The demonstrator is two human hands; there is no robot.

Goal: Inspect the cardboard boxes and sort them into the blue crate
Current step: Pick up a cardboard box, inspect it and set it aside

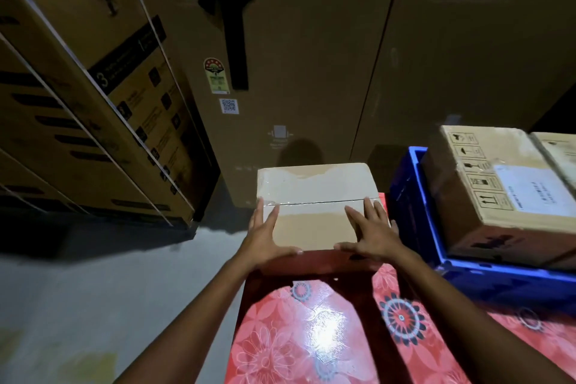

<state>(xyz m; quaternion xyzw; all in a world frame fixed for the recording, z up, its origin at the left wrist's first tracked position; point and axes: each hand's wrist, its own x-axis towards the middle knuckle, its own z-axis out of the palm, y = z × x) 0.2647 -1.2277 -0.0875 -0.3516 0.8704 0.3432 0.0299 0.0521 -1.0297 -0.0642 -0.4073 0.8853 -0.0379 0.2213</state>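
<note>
Box point(314, 193), small and plain cardboard, sits at the far end of a table point(311, 330) covered in glossy red floral sheeting. Its top flaps are closed, meeting at a seam across the middle. The top looks covered in clear tape, though the dim light makes that uncertain.

Both hands rest on the box with straight, spread fingers, gripping nothing. The left hand point(268, 240) lies on the near left corner, fingers pointing away along the left edge and thumb stretched along the near edge. The right hand point(372, 234) mirrors it on the near right corner, palm flat on the top.

Just right of the box stands a blue crate point(414, 196). Inside it sits a larger carton point(486, 196), tilted, with black handling symbols and a white label on its top face. A second carton point(558, 146) shows partly at the right edge of the view, touching the first.

Tall brown cartons point(311, 56) form a wall behind the table. One carries a small round sticker and a QR code, and a dark cloth point(230, 9) hangs over it. On the left, a printed carton point(78, 103) bound with white straps stands on the grey floor point(93, 290).
</note>
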